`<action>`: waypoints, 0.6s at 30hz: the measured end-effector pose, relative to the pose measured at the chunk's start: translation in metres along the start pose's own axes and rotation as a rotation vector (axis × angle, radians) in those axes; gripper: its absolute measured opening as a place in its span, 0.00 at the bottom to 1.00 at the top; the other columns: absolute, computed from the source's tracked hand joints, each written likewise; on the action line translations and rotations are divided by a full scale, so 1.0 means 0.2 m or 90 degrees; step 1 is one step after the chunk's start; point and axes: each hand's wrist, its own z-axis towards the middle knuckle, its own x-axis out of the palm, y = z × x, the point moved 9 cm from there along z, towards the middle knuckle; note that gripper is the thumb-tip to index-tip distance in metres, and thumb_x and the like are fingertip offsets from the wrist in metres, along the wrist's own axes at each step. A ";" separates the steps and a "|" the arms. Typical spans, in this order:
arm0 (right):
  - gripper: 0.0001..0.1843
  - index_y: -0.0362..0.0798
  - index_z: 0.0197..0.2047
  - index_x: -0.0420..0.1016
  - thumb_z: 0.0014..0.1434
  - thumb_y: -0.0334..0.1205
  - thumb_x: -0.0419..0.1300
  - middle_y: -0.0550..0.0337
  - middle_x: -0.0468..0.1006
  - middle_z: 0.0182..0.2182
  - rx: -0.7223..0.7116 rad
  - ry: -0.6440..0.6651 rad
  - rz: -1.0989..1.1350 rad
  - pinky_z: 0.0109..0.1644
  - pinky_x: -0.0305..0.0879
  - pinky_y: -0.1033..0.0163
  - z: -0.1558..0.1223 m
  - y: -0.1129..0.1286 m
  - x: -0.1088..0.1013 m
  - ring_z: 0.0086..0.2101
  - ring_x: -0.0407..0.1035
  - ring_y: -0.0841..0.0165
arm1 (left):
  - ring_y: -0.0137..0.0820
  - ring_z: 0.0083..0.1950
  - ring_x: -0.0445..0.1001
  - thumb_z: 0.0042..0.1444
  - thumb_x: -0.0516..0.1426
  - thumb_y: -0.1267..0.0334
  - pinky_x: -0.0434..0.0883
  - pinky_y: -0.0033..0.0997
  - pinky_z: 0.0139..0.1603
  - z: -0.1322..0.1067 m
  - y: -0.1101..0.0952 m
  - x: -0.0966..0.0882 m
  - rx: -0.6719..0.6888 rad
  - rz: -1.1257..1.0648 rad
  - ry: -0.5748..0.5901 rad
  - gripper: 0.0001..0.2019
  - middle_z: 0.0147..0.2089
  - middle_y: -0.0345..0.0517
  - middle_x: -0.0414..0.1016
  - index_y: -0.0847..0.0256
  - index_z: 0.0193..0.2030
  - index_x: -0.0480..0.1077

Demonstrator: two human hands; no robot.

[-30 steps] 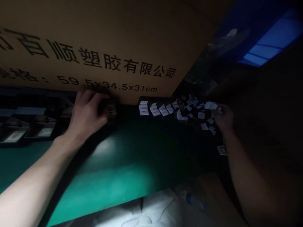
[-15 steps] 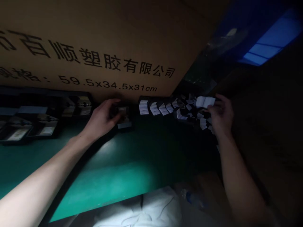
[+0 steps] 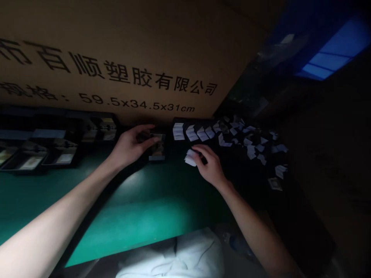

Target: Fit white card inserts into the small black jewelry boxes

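My left hand is closed around the left side of a small dark open box, which rests on the green table. Between the thumb and fingers of my right hand is a folded white leaflet, held just above the table to the right of that box. Behind it stands a row of folded white leaflets leading right into a loose heap of similar papers. At the left are several dark open boxes with pale contents. Dim light hides the inside of the held box.
A large printed cardboard carton rises behind the table like a wall. Dark brown surfaces bound the right side, and a blue object stands at the back right. Grey cloth lies below the front edge.
My right hand has moved left from the paper heap, bringing the white leaflet close to the box. My left hand stays at the box, and the view has shifted slightly.
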 end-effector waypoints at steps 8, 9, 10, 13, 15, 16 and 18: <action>0.11 0.52 0.52 0.80 0.71 0.43 0.60 0.52 0.80 0.56 -0.056 0.075 0.081 0.52 0.81 0.60 -0.04 0.13 0.10 0.54 0.78 0.64 | 0.43 0.47 0.83 0.50 0.68 0.40 0.81 0.41 0.51 0.01 -0.02 0.05 0.009 -0.045 0.087 0.31 0.47 0.50 0.84 0.57 0.55 0.77; 0.11 0.53 0.52 0.80 0.71 0.41 0.59 0.52 0.81 0.55 -0.081 0.058 0.062 0.53 0.81 0.59 -0.04 0.15 0.08 0.54 0.79 0.64 | 0.43 0.46 0.83 0.50 0.68 0.40 0.81 0.41 0.51 0.01 -0.01 0.06 0.014 -0.043 0.099 0.31 0.46 0.49 0.84 0.57 0.56 0.77; 0.11 0.53 0.52 0.81 0.71 0.39 0.58 0.53 0.82 0.53 -0.108 0.030 0.031 0.55 0.80 0.58 -0.04 0.16 0.04 0.53 0.79 0.65 | 0.43 0.46 0.83 0.51 0.68 0.40 0.81 0.40 0.50 0.01 -0.01 0.06 0.017 -0.042 0.106 0.31 0.46 0.49 0.84 0.56 0.56 0.76; 0.13 0.52 0.50 0.81 0.69 0.34 0.57 0.55 0.85 0.46 -0.145 -0.101 -0.103 0.52 0.80 0.57 -0.02 0.08 -0.20 0.45 0.81 0.66 | 0.43 0.46 0.83 0.52 0.67 0.41 0.81 0.41 0.49 0.02 0.01 0.06 0.027 -0.038 0.109 0.30 0.46 0.49 0.84 0.56 0.57 0.76; 0.12 0.50 0.47 0.82 0.67 0.36 0.57 0.54 0.86 0.41 -0.083 -0.202 -0.216 0.50 0.79 0.56 0.02 -0.07 -0.44 0.41 0.81 0.64 | 0.43 0.46 0.83 0.52 0.67 0.41 0.81 0.41 0.49 0.02 0.01 0.06 0.032 -0.039 0.105 0.30 0.46 0.49 0.84 0.56 0.57 0.76; 0.13 0.48 0.47 0.82 0.66 0.37 0.57 0.52 0.86 0.42 -0.023 -0.238 -0.269 0.50 0.78 0.54 0.04 -0.17 -0.58 0.42 0.81 0.62 | 0.43 0.47 0.83 0.52 0.67 0.41 0.81 0.41 0.49 0.02 0.01 0.06 0.033 -0.042 0.102 0.30 0.46 0.49 0.84 0.56 0.57 0.76; 0.16 0.46 0.47 0.82 0.62 0.38 0.55 0.50 0.86 0.43 0.131 -0.260 -0.366 0.53 0.77 0.52 0.08 -0.38 -0.82 0.43 0.80 0.60 | 0.44 0.47 0.83 0.52 0.68 0.40 0.81 0.41 0.50 0.03 0.01 0.06 0.036 -0.049 0.093 0.31 0.46 0.49 0.84 0.57 0.57 0.77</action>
